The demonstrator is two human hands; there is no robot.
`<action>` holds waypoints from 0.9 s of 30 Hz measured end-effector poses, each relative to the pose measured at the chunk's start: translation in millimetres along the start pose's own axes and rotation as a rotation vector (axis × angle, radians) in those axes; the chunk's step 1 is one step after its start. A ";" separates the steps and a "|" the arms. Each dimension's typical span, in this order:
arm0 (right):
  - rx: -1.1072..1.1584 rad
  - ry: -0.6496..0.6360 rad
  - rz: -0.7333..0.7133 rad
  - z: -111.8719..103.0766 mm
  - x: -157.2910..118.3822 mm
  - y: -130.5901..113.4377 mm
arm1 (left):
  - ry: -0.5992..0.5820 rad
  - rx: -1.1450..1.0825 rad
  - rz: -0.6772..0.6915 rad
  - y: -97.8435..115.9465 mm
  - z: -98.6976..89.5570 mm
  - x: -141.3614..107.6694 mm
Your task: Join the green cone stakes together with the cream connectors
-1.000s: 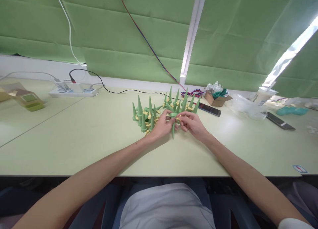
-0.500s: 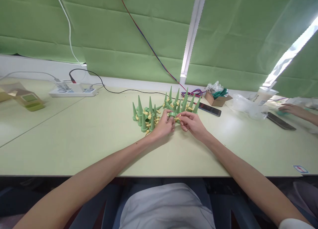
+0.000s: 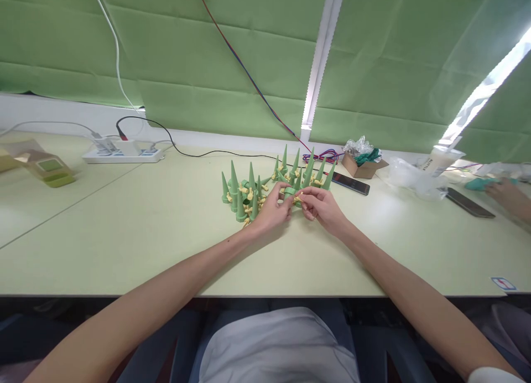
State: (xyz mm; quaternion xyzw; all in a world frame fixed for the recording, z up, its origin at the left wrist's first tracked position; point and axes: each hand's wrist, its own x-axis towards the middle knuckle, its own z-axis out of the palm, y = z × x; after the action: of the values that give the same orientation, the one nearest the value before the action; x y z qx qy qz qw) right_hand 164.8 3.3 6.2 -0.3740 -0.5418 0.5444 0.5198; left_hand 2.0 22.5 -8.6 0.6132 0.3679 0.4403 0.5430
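My left hand (image 3: 274,208) is closed around a green watering spike (image 3: 290,192), its wide collar facing up toward me. Close beside it, my right hand (image 3: 321,203) pinches a small yellow valve (image 3: 298,198) at the side of that spike. Whether the valve is seated in the spike is too small to tell. To the left of my hands stands a cluster of green spikes (image 3: 233,181) with yellow valves on them, mostly points up. Behind my hands is a second group of green spikes (image 3: 308,170), partly hidden by my fingers.
A phone (image 3: 350,183) lies behind my right hand, near a small cardboard box (image 3: 360,167). Farther right are a plastic cup (image 3: 440,160), another phone (image 3: 468,202) and a co-worker's hand (image 3: 508,195) near green cloth. A power strip (image 3: 124,155) and an opened carton (image 3: 47,166) sit at left.
My hands stay nearly in place, with the held spike and valve shifted slightly right. At far right, the co-worker's hand has moved right, showing more of the green cloth.
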 end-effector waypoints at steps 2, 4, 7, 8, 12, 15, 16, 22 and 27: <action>0.000 0.000 0.005 -0.4 0.3 0.1 | 0.007 0.006 0.018 1.0 0.6 -0.3; -0.001 -0.001 0.006 -0.8 0.7 0.2 | 0.022 0.033 0.041 3.2 1.2 -0.8; -0.007 0.002 -0.001 -1.1 1.0 0.5 | 0.064 0.096 0.056 6.7 0.9 -1.5; -0.009 0.003 -0.004 -1.1 1.0 0.6 | 0.078 0.105 0.052 7.6 0.6 -1.7; -0.014 0.006 -0.007 -0.7 0.6 0.8 | 0.093 0.060 0.052 8.6 -0.5 -1.9; -0.018 0.011 -0.003 -0.7 0.3 0.4 | 0.081 0.005 0.068 8.4 0.1 -1.2; -0.018 0.012 -0.002 -0.8 0.2 0.2 | 0.077 -0.014 0.067 8.5 0.5 -0.8; -0.010 0.014 -0.003 -0.3 0.3 -1.3 | 0.059 -0.119 -0.013 9.5 2.4 -0.5; -0.004 0.011 -0.005 -0.6 0.7 -1.3 | 0.101 -0.227 -0.091 10.5 5.1 -2.0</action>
State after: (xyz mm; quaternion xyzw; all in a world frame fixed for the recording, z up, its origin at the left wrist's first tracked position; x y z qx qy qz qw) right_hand 165.4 3.9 7.5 -0.3765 -0.5411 0.5399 0.5234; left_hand 5.8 17.4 1.4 0.5073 0.3700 0.4846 0.6090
